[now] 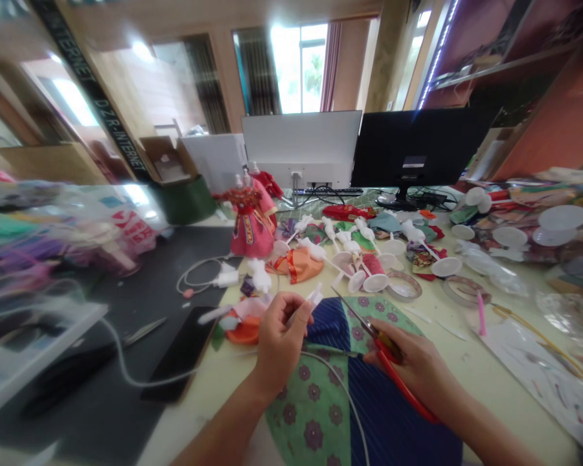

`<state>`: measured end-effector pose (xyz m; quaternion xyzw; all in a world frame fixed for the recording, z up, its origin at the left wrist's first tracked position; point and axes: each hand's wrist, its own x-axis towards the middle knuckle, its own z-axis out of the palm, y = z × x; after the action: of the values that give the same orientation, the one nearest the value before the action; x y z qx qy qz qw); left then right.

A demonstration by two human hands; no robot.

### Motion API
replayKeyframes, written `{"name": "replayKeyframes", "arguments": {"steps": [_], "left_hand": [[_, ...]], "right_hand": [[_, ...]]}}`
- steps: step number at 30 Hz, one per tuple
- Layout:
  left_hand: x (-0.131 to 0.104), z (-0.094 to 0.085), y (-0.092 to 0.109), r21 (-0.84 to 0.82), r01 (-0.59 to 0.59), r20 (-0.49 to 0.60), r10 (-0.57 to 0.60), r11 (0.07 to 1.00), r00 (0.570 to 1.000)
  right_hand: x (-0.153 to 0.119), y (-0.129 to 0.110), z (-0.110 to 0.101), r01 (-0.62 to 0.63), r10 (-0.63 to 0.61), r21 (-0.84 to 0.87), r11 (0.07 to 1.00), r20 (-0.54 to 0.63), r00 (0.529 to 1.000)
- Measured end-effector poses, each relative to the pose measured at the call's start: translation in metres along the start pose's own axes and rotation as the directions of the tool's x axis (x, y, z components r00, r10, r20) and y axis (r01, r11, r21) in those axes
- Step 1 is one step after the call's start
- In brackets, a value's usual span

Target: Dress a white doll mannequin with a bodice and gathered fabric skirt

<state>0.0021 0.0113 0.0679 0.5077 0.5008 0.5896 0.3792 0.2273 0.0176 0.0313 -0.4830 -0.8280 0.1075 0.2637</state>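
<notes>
My left hand [285,336] is closed, pinching a small white piece [315,296] between thumb and fingers; most of it is hidden, so its kind is unclear. Scissors [388,364] with red and yellow handles are in my right hand [412,353], their blades spread apart and pointing toward my left hand. Beneath both hands lies green flower-patterned and dark blue striped cloth [315,414]. A thin white cable [352,404] crosses over the cloth. Just beyond my left hand are an orange fabric piece [243,331] and a white doll-like form [260,277].
Several white figures on round bases lie among coloured cloth [296,264] ahead. Dressed figures [249,226] stand behind them, before two monitors [301,139]. Tape rolls [403,285] and a pink pen [480,314] are at right. A phone [179,356] and tweezers [146,330] lie left.
</notes>
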Motion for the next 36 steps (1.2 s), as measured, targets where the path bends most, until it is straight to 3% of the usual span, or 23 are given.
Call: {"name": "replayKeyframes", "arguments": {"steps": [6, 10, 13, 18, 22, 24, 26, 29, 31, 33, 35, 36], "left_hand": [[0.008, -0.010, 0.005, -0.108, -0.038, -0.095, 0.028, 0.993, 0.995], [0.017, -0.029, 0.021, -0.168, -0.159, -0.228, 0.118, 0.973, 0.966], [0.015, -0.049, 0.039, -0.181, -0.179, -0.246, 0.131, 0.967, 0.960], [-0.019, -0.077, 0.056, -0.018, -0.119, -0.226, 0.112, 0.993, 0.968], [-0.059, -0.096, 0.044, 0.179, 0.037, -0.198, -0.001, 0.983, 0.980], [-0.079, -0.107, 0.031, 0.316, 0.052, -0.176, 0.004, 0.947, 0.984], [-0.097, -0.120, 0.014, 0.495, -0.015, -0.131, 0.091, 0.869, 0.987], [-0.119, -0.139, -0.012, 0.747, -0.211, 0.057, 0.256, 0.630, 0.965], [-0.127, -0.147, -0.025, 0.825, -0.355, 0.219, 0.331, 0.440, 0.918], [-0.128, -0.149, -0.035, 0.829, -0.482, 0.352, 0.405, 0.284, 0.844], [-0.125, -0.146, -0.040, 0.818, -0.540, 0.412, 0.456, 0.196, 0.789], [-0.122, -0.143, -0.042, 0.819, -0.544, 0.418, 0.459, 0.182, 0.784]], "right_hand": [[0.001, 0.003, 0.000, 0.012, -0.014, -0.039, 0.999, -0.028, 1.000], [0.001, 0.003, 0.001, 0.048, -0.049, -0.067, 0.997, -0.014, 0.999], [0.002, 0.005, 0.003, 0.051, -0.053, -0.071, 0.996, -0.025, 0.998], [0.005, 0.005, 0.003, 0.072, -0.077, -0.100, 0.992, -0.045, 0.996], [0.003, 0.004, 0.003, 0.116, -0.123, -0.131, 0.985, -0.051, 0.991], [0.002, 0.004, 0.003, 0.142, -0.154, -0.151, 0.978, -0.074, 0.985], [0.002, 0.005, 0.004, 0.161, -0.176, -0.167, 0.973, -0.083, 0.981], [0.002, 0.005, 0.005, 0.172, -0.189, -0.190, 0.967, -0.076, 0.979], [0.001, 0.005, 0.005, 0.175, -0.192, -0.200, 0.964, -0.072, 0.979], [0.000, 0.005, 0.006, 0.177, -0.192, -0.201, 0.964, -0.061, 0.979], [-0.001, 0.006, 0.006, 0.175, -0.188, -0.198, 0.964, -0.044, 0.981], [-0.001, 0.006, 0.007, 0.173, -0.183, -0.198, 0.965, -0.036, 0.982]]}}
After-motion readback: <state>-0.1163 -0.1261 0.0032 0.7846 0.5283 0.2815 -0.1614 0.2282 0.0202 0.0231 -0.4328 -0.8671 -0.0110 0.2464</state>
